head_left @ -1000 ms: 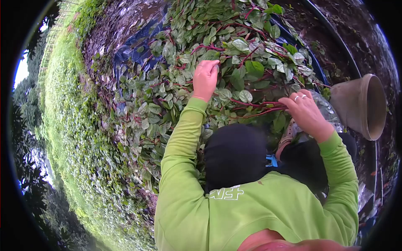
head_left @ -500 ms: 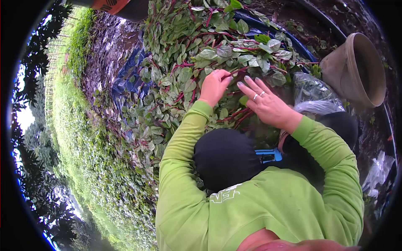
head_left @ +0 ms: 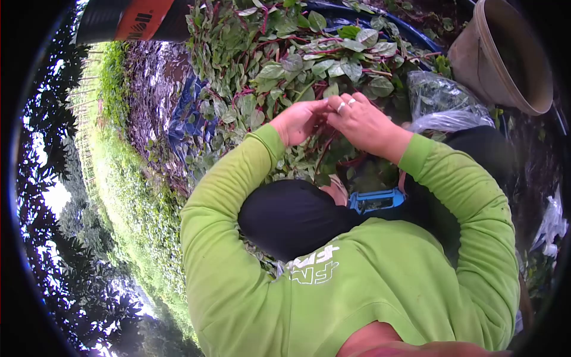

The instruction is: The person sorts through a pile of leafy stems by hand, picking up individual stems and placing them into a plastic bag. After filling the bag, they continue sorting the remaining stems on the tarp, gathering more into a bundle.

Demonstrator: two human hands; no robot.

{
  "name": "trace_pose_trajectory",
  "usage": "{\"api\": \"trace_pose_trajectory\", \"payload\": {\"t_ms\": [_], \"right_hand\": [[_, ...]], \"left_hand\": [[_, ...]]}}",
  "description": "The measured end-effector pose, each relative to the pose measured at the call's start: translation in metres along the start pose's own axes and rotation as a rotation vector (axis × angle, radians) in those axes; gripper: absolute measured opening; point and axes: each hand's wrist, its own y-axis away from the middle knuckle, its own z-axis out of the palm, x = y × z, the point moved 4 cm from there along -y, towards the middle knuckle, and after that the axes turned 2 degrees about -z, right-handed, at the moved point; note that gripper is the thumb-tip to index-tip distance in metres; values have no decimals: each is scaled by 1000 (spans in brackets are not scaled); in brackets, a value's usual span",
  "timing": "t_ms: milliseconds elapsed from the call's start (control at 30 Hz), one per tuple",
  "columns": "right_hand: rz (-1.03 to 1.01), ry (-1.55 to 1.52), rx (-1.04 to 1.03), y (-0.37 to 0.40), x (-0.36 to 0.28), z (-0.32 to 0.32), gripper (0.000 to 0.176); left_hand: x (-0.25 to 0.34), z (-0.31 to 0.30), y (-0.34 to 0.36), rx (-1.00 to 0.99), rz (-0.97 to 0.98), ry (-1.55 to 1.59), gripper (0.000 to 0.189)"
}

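A large heap of red-stemmed leafy greens [head_left: 267,68], which look like Malabar spinach, spreads in front of me. My left hand [head_left: 299,123] is over the near part of the heap, thumb and fingers pinched together by the red stems. Close against it, my right hand [head_left: 364,127], with rings on its fingers, has its fingers curled in and its back towards me. The two sets of fingertips meet or nearly meet. Dark red stems show just below and between the hands. What lies inside the right fingers is hidden.
A brown bucket [head_left: 470,62] lies tipped at the upper right beside a clear plastic bag [head_left: 443,98] of greens. A dark drum with an orange band [head_left: 143,21] stands upper left. Blue sheeting [head_left: 189,113] edges the heap. A blue-framed object [head_left: 376,201] sits near my knees.
My right hand's outstretched fingers have curled in, and it has moved against my left hand. The view has shifted, bringing more of the drum into sight.
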Motion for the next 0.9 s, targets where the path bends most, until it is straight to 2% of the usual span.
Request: {"api": "trace_pose_trajectory", "payload": {"t_ms": [67, 100, 167, 267, 367, 400, 433, 500, 567, 600, 633, 667, 700, 733, 767, 833, 900], "right_hand": [[62, -7, -86, -5, 5, -9, 12], [63, -36, -66, -6, 8, -13, 12], [78, -25, -51, -9, 10, -18, 13], [77, 48, -44, -5, 4, -12, 14], [-8, -100, -118, 11, -21, -10, 15], [-22, -117, -48, 18, -27, -11, 13], [-25, -128, -143, 23, -30, -22, 12], [-53, -161, -208, 39, -37, -39, 10], [-116, -213, -287, 61, -45, -55, 9], [-128, -244, -319, 71, -49, -59, 9], [-122, -240, -316, 83, -52, -59, 8], [-114, -271, -362, 90, -56, -60, 8], [-103, -298, -410, 96, -59, -61, 8], [-110, -308, -419, 101, -64, -61, 11], [-116, -318, -430, 106, -70, -61, 13], [-134, -269, -473, 110, -80, -63, 19], [-144, -219, -522, 115, -84, -64, 16]], "left_hand": [[12, 17, 9, -6, 69, 68, 37], [19, 26, 11, 88, 158, 120, 32], [19, 39, 11, 269, 218, 109, 29], [-3, 42, -6, 375, 430, 272, 27], [-30, -19, -3, 807, 564, 504, 24], [-38, -43, 18, 971, 671, 631, 22], [-51, -58, 37, 1130, 778, 758, 21], [-98, -66, 53, 1416, 758, 855, 20], [-145, -61, 13, 1098, 659, 505, 23], [-161, -36, -14, 928, 571, 309, 23], [-185, -34, -52, 674, 448, -39, 25], [-204, -20, -78, 579, 449, -565, 33], [-208, 4, -93, 456, 408, -949, 43], [-227, 6, -116, 413, 539, -1119, 55], [-250, 3, -140, 547, 468, -1304, 65], [-241, 23, -140, 685, 307, -1632, 66], [-239, 21, -150, 682, 310, -1793, 58]]}}
